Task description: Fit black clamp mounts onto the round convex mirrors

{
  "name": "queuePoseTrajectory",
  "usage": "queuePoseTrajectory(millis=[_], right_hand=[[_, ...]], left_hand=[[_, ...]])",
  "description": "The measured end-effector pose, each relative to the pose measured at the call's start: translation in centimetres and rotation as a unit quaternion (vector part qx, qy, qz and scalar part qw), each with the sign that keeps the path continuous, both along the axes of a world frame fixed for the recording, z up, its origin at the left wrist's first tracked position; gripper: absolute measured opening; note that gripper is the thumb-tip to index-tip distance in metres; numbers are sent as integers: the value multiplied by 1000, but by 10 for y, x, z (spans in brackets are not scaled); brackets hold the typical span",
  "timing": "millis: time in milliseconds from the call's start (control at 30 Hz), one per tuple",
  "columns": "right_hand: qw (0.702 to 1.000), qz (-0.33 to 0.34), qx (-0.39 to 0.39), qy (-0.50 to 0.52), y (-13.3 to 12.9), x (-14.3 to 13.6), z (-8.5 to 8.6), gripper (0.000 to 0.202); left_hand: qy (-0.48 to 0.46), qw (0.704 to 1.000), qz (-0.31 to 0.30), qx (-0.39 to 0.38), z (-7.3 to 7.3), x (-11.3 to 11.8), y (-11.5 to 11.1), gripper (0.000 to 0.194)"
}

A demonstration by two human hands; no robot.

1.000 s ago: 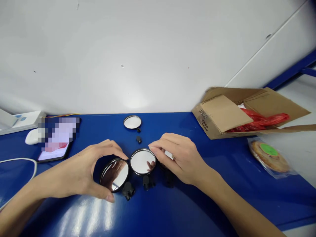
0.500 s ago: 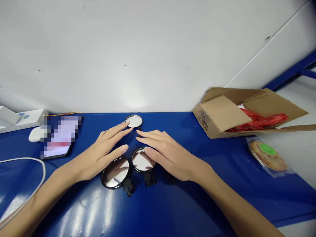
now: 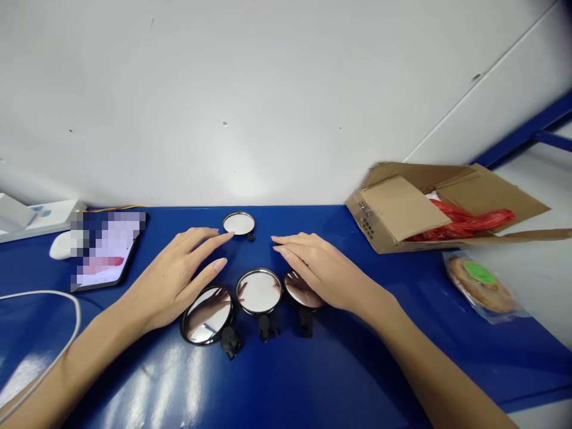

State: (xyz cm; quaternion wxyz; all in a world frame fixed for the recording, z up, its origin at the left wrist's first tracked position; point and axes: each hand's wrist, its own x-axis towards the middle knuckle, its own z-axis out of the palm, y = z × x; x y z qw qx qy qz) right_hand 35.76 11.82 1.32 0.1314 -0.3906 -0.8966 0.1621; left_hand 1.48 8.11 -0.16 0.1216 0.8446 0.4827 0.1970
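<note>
Three small round mirrors with black stubby mounts stand in a row on the blue table: the left mirror (image 3: 207,314), the middle mirror (image 3: 259,291), and the right mirror (image 3: 300,294), partly covered by my right hand (image 3: 322,269). A fourth round mirror (image 3: 239,224) lies farther back with a small black part (image 3: 251,237) beside it. My left hand (image 3: 179,276) hovers flat with fingers stretched toward the far mirror, just short of it. Both hands hold nothing.
A phone (image 3: 105,250) and a white mouse (image 3: 59,245) lie at the left, with a white cable (image 3: 44,295) looping nearer. An open cardboard box (image 3: 402,208) with red plastic sits at the right. A wrapped round item (image 3: 479,280) lies beside it.
My right hand slid to the right, off the middle mirror, and now partly covers the right mirror. My left hand stayed spread near the far mirror. The mirrors have not moved.
</note>
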Motion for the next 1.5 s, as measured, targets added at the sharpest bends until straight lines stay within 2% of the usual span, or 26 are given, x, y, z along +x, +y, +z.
queuePoseTrajectory(millis=[233,467,567,667,800,867,967,1067,1133,1233,1300,1400,1500], right_hand=[[1000,-9,18,-2,2,2,-2,42],[998,-40,31,35,8,5,-5,33],[998,-41,33,41,10,6,-7,27],[998,-36,23,46,12,5,-8,23],[996,-55,22,59,14,6,-13,18],[994,-86,30,60,14,9,-16,16],[988,-144,36,47,15,18,-19,25],[982,-183,23,36,17,25,-17,20],[981,-191,9,39,18,27,-14,11],[979,-192,0,61,18,22,-9,9],[979,-182,-6,91,15,16,-5,10],[971,-160,-32,172,7,4,2,15],[952,-134,-76,264,-5,-7,8,20]], left_hand=[[25,998,-50,-36,-6,0,12,62],[10,998,-48,40,1,-5,7,54],[-5,997,-22,79,1,-4,4,44],[-12,996,15,83,0,-3,4,43],[-19,999,42,26,-8,-8,9,47],[-20,999,45,-9,-13,-12,12,48],[-26,998,44,-31,-17,-17,15,47],[-48,997,58,-33,-16,-17,15,50],[-70,994,76,-32,-13,-15,14,60],[-160,979,107,-66,-10,-12,12,74],[-223,963,118,-98,-9,-9,12,61],[-267,949,116,-119,-5,-5,10,39],[-307,938,103,-126,3,4,2,31]])
